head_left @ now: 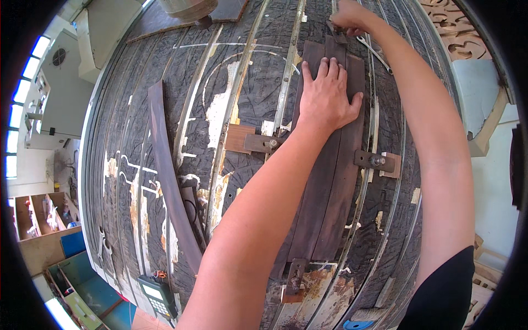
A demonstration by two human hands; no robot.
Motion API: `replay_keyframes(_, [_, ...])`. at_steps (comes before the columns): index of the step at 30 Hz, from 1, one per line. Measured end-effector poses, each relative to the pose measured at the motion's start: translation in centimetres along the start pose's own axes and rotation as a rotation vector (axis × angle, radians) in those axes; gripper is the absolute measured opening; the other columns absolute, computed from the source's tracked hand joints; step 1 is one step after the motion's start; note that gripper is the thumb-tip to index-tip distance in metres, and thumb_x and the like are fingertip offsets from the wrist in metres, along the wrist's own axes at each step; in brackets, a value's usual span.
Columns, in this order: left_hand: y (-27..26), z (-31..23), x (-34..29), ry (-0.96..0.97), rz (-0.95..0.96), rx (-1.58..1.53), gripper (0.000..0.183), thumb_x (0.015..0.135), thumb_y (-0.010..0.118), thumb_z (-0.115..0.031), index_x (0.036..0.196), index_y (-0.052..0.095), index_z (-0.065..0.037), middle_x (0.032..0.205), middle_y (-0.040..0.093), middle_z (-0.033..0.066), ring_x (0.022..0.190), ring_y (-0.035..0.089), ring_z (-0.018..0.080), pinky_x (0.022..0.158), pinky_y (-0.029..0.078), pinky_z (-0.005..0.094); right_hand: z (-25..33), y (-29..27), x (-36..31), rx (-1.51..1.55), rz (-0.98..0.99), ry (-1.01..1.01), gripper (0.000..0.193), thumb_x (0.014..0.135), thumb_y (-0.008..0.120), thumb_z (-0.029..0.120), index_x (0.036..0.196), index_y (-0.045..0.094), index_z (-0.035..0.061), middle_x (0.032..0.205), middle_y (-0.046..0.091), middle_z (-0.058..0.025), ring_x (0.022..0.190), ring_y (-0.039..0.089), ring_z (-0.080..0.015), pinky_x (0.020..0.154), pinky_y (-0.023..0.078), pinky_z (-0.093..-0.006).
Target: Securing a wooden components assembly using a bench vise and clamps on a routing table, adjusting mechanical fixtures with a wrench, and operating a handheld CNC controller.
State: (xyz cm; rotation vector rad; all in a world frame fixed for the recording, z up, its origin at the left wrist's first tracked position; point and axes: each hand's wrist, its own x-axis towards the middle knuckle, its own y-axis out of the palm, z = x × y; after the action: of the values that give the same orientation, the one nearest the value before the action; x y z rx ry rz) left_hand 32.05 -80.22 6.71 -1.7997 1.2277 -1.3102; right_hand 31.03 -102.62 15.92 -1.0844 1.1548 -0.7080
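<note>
Dark boards (330, 187) run near-to-far beneath the left hand (326, 99), fingers spread; right hand (352, 19), curled, hold unclear, is at their far end.

No words, numbers or signs can be read. On the handheld keypad (157, 297) at the lower left of the tabletop (181, 69), the screen (153, 289) and pale keys (158, 307) show too small for any characters to be made out.

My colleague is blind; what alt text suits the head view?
A person's left hand rests spread on dark wooden boards on a grooved worktable; the right hand is at their far end. Metal clamps flank them; a curved strip lies leftward.
</note>
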Motion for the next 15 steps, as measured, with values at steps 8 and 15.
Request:
replay_keyframes(8, [0.4, -0.3, 0.9, 0.012, -0.002, -0.009, 0.070, 0.091, 0.052, -0.049, 0.135, 0.050, 0.006, 0.147, 0.046, 0.0219, 0.141, 0.038, 0.0340, 0.116, 0.022, 0.0620, -7.2, 5.5, 5.6, 0.204, -0.804, -0.155, 0.039, 0.072, 0.070, 0.036, 0.088, 0.074, 0.0007, 0.094, 0.071, -0.0262, 0.091, 0.069, -0.0433, 0.086, 0.054, -0.0486])
replay_keyframes(15, [1.0, -1.3, 0.7, 0.024, 0.008, -0.065, 0.070, 0.091, 0.052, -0.048, 0.135, 0.050, 0.006, 0.147, 0.046, 0.0225, 0.141, 0.037, 0.0344, 0.116, 0.021, 0.0628, -5.7, 5.8, 4.7, 0.069, -0.582, -0.151, 0.055, 0.069, 0.073, 0.045, 0.096, 0.073, -0.0030, 0.100, 0.070, -0.0269, 0.094, 0.069, -0.0422, 0.086, 0.055, -0.0445])
